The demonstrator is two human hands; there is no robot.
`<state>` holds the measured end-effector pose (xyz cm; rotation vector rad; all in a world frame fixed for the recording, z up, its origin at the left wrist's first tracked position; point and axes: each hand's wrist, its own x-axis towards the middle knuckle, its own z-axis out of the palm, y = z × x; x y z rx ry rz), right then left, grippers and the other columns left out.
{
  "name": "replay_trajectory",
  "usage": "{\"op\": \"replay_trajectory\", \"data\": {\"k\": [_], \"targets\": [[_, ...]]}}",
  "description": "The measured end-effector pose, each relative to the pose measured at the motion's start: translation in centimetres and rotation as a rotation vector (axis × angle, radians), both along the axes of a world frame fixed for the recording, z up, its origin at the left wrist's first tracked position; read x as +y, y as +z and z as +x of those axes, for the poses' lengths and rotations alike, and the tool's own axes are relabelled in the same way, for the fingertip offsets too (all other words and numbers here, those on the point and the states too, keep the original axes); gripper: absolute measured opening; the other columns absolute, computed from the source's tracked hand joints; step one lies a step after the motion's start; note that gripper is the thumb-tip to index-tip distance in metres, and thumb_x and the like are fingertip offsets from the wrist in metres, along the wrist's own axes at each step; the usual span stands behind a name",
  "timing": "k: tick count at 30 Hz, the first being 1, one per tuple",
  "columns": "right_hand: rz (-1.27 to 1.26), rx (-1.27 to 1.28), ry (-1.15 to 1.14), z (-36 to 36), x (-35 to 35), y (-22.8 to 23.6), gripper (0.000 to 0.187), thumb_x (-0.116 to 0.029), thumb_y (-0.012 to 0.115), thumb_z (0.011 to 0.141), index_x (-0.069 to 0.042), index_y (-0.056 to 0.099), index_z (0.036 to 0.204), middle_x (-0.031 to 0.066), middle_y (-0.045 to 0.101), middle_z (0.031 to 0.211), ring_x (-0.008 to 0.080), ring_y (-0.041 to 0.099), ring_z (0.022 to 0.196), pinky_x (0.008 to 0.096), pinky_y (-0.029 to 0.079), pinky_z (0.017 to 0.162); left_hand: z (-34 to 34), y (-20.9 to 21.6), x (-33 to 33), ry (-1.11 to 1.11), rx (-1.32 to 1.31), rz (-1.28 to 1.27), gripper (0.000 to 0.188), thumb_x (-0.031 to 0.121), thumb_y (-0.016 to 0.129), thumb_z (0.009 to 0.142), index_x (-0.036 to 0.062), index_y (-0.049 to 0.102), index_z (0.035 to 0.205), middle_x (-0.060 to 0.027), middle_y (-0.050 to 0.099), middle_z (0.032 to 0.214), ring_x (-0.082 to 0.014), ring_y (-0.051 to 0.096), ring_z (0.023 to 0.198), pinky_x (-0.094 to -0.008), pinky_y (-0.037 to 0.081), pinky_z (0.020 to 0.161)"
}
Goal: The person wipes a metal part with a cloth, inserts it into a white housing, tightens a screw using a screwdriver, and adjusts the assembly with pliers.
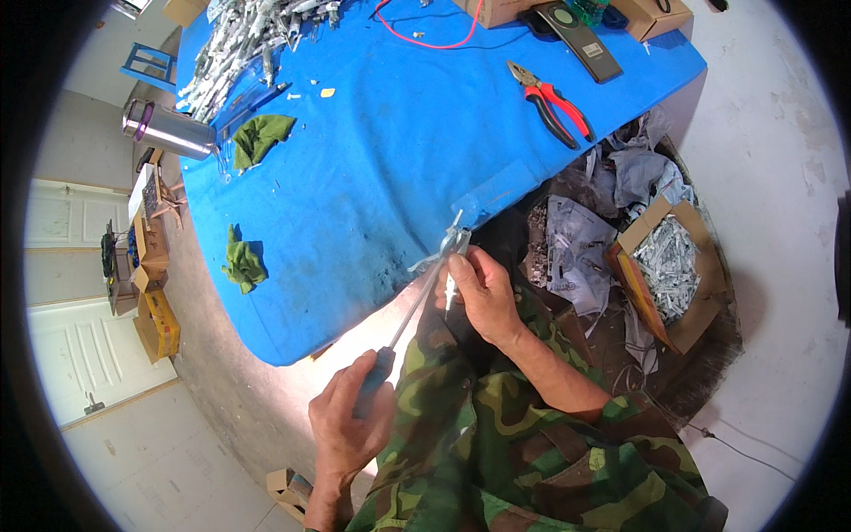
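My left hand (pixel 347 424) is closed around the dark handle of a screwdriver (pixel 409 317). Its long metal shaft slants up and right to the table's near edge. There, my right hand (pixel 489 297) pinches a small, slim white plastic piece (pixel 450 291) between thumb and fingers. The screwdriver's tip end meets or crosses this piece, but I cannot tell whether it is inside it. A bit of clear or whitish plastic (pixel 425 263) sticks out to the left of the shaft. My right fingers partly hide the piece.
The blue-covered table (pixel 355 177) bears red-handled pliers (pixel 551 105), a dark flat device (pixel 581 44), two green cloths (pixel 262 140), a steel flask (pixel 168 129) and a heap of white-grey pieces (pixel 248 53). At right, a carton (pixel 634 288) holds similar pieces beside plastic bags (pixel 576 253).
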<state>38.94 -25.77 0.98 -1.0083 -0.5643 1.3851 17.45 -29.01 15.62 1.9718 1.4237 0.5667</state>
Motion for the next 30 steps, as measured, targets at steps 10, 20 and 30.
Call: {"op": "replay_trajectory", "data": {"k": [10, 20, 30], "targets": [[0.027, -0.12, -0.079, 0.6, -0.3, 0.6, 0.02, -0.016, 0.056, 0.109, 0.002, 0.059, 0.117, 0.0048, 0.065, 0.093, 0.0107, 0.064, 0.077, 0.0265, 0.054, 0.068, -1.0, 1.1, -0.3, -0.027, -0.017, -0.038, 0.045, -0.002, 0.073, 0.084, 0.0013, 0.067, 0.128, -0.0197, 0.077, 0.103, -0.0245, 0.077, 0.083, -0.0305, 0.057, 0.071], [0.077, -0.231, -0.032, 0.8, -1.2, 0.4, 0.023, -0.016, 0.057, 0.109, 0.003, 0.059, 0.121, 0.0044, 0.067, 0.097, 0.0095, 0.066, 0.083, 0.0259, 0.057, 0.072, -0.8, 1.4, -0.7, -0.007, -0.023, -0.042, 0.044, -0.001, 0.072, 0.085, 0.0022, 0.067, 0.129, -0.0188, 0.077, 0.102, -0.0234, 0.076, 0.079, -0.031, 0.057, 0.069], [0.082, -0.333, -0.016, 0.4, -1.2, 0.3, 0.021, -0.015, 0.057, 0.108, 0.004, 0.059, 0.118, 0.0061, 0.068, 0.091, 0.0106, 0.066, 0.076, 0.0269, 0.056, 0.069, -1.3, 2.4, -0.1, 0.033, -0.02, -0.27, 0.039, 0.001, 0.072, 0.089, -0.0027, 0.067, 0.127, -0.0159, 0.078, 0.096, -0.0189, 0.076, 0.083, -0.0307, 0.058, 0.074]]}}
